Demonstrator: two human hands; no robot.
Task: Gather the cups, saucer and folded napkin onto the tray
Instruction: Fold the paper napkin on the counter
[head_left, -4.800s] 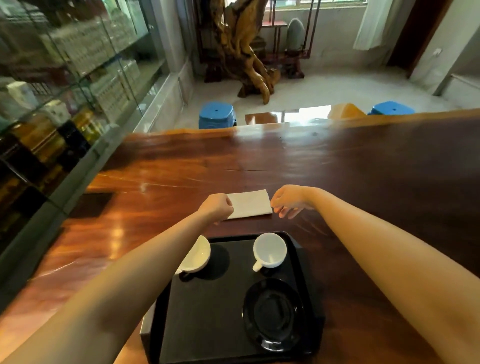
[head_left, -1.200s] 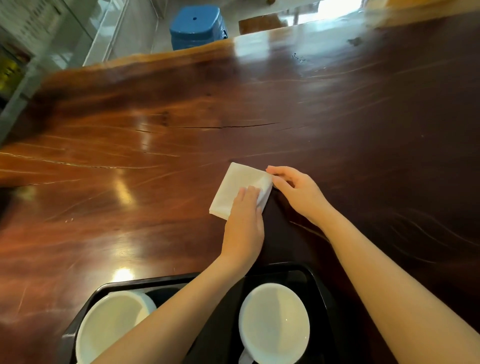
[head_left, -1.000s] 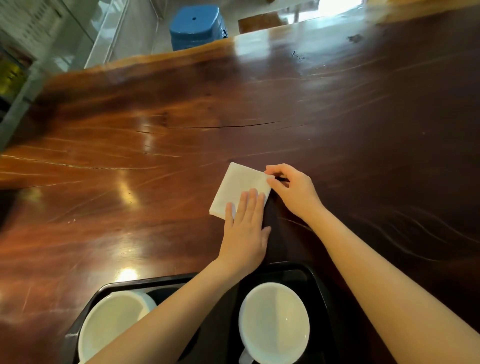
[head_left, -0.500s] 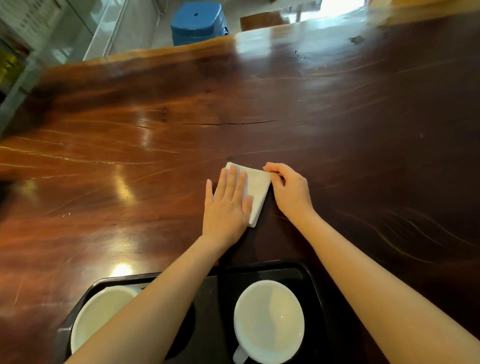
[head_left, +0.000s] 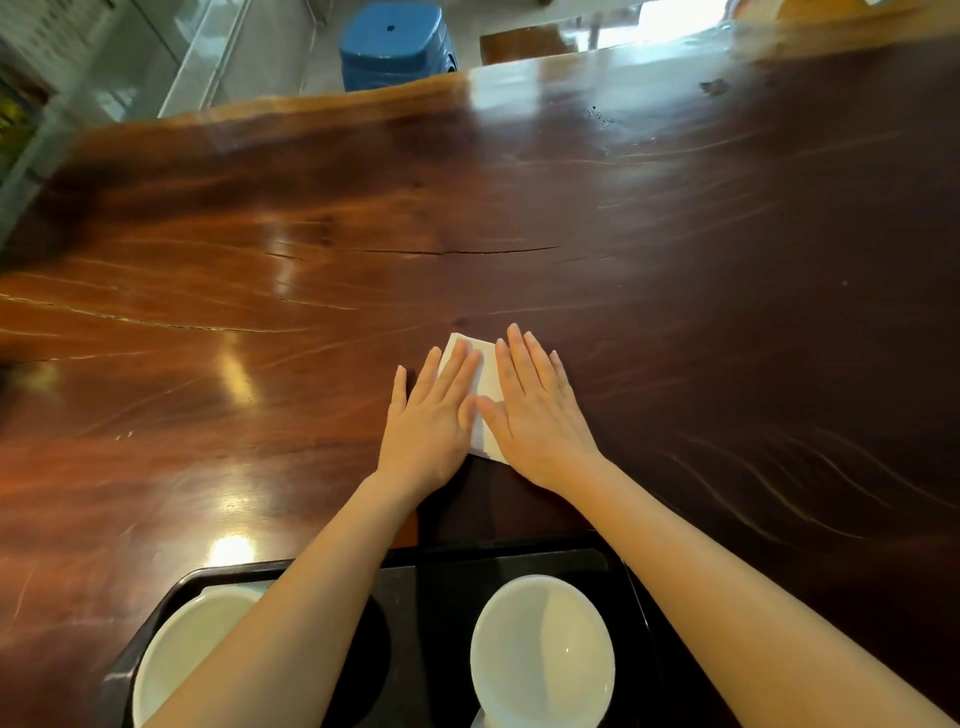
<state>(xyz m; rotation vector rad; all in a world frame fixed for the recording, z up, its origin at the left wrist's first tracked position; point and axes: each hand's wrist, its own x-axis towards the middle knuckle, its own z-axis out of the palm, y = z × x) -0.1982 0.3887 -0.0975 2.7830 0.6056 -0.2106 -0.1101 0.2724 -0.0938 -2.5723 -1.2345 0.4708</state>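
Two hands, left and right, lie flat with fingers spread, pressing the folded napkin onto the worktop, just beyond the tray holding both white cups.

Just one cam here, head-mounted and wide-angle, tilted steeply down over the wooden table. Close range: both forearms stretch up from the bottom edge, the tray is cropped there, and a blue stool peeks in on top.
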